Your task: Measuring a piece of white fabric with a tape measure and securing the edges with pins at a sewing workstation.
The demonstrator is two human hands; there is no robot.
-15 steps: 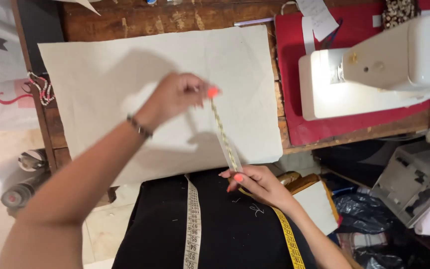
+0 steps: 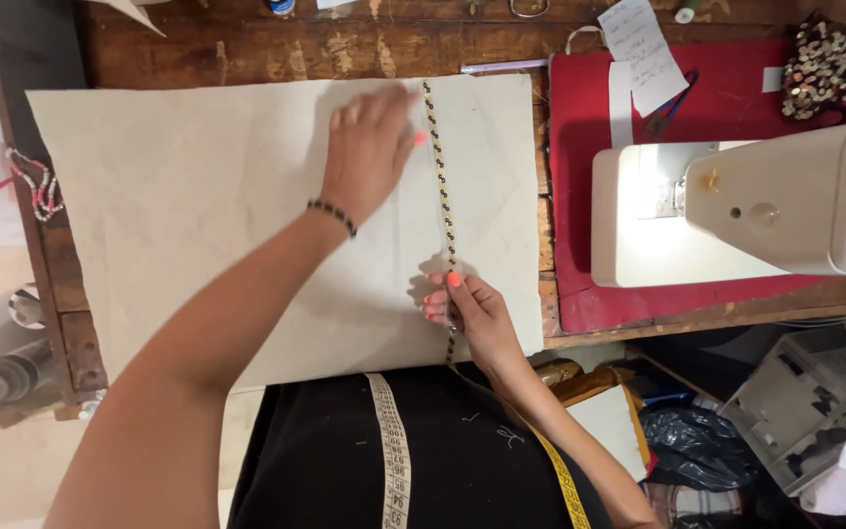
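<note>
Your left hand (image 2: 369, 147) is lying flat, fingers spread, on the cream fabric (image 2: 198, 216), pressing the top of the beaded trim (image 2: 440, 176). Your right hand (image 2: 467, 313) is pinching the trim's lower end, its grip clamped on it. The trim is running straight down the fabric on the table (image 2: 247, 44), left of the sewing machine (image 2: 756, 206).

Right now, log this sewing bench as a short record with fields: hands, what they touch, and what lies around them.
left hand: flat on the cloth, fingertips by the upper end of the trim
right hand: pinching the trim near its lower end, grip closed on it
beaded trim: laid straight, running top to bottom down the cloth
cream cloth: spread over the wooden table
sewing machine: white, on a red mat to the right
tape measure: draped over the dark lap
</note>
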